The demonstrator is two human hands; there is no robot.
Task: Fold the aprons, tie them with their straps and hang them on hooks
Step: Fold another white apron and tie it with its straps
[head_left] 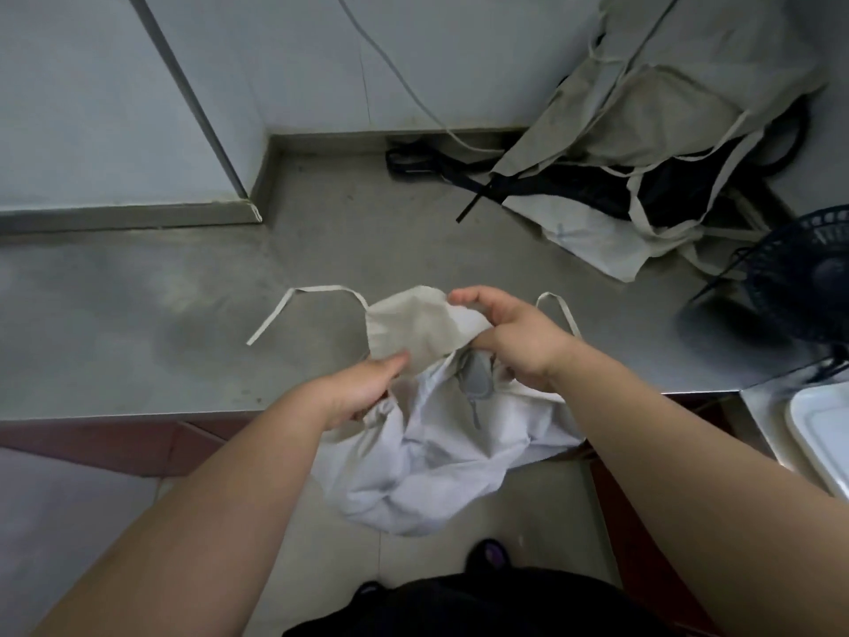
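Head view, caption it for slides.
A pale apron gripped by left hand and right hand over the steel counter; more aprons heaped behind.

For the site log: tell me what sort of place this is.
Likely a commercial kitchen or its back room: a stainless steel counter, a heap of aprons on it, a white tray at right.

One head-worn camera looks steeply down and forward, close over the counter [138,314], with the wall [321,62] far.

Commercial kitchen — steel counter [183,287], piled aprons [643,144], tray [822,434].
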